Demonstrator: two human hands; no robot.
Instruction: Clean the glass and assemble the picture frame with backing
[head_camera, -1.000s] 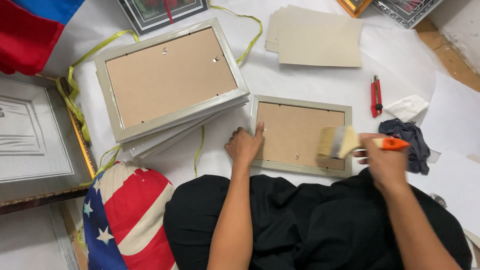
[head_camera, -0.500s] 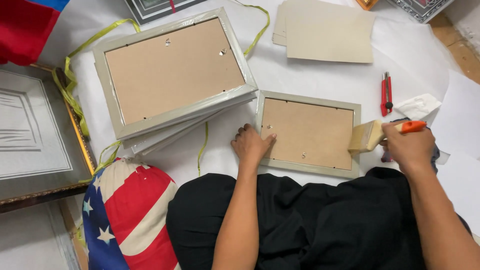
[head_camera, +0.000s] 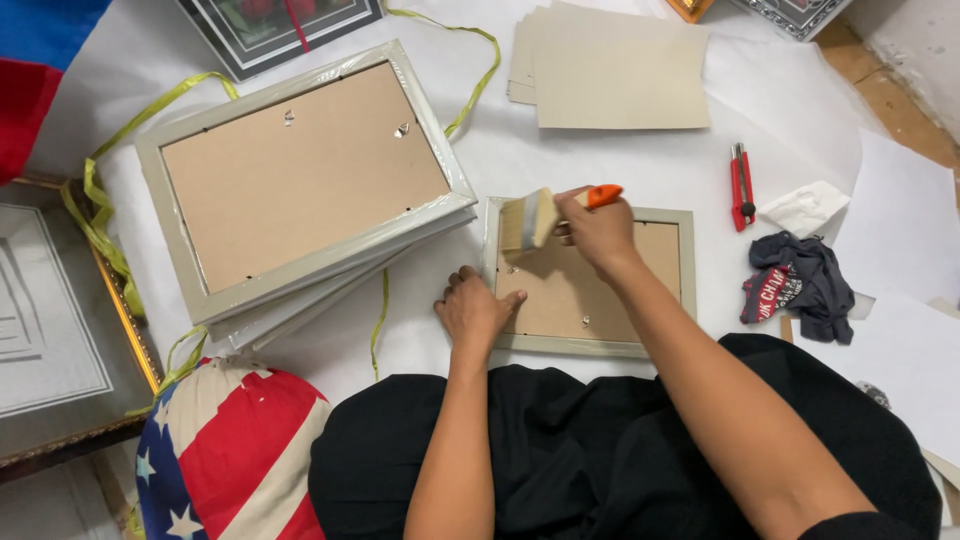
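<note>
A small grey picture frame (head_camera: 660, 345) lies face down on the white sheet in front of me, its brown backing board up. My left hand (head_camera: 475, 310) presses on its near left corner. My right hand (head_camera: 598, 232) grips a flat paintbrush (head_camera: 532, 220) with an orange handle. The pale bristles sit over the frame's far left corner.
A stack of larger grey frames (head_camera: 300, 190) lies face down at the left, tied round with yellow-green ribbon (head_camera: 105, 245). Beige cardboard sheets (head_camera: 615, 70) lie at the back. A red utility knife (head_camera: 741, 185), crumpled tissue (head_camera: 805, 207) and dark cloth (head_camera: 800, 285) lie right.
My right hand has carried the brush from the frame's right edge across to its far left corner. My left hand has stayed on the near left corner.
</note>
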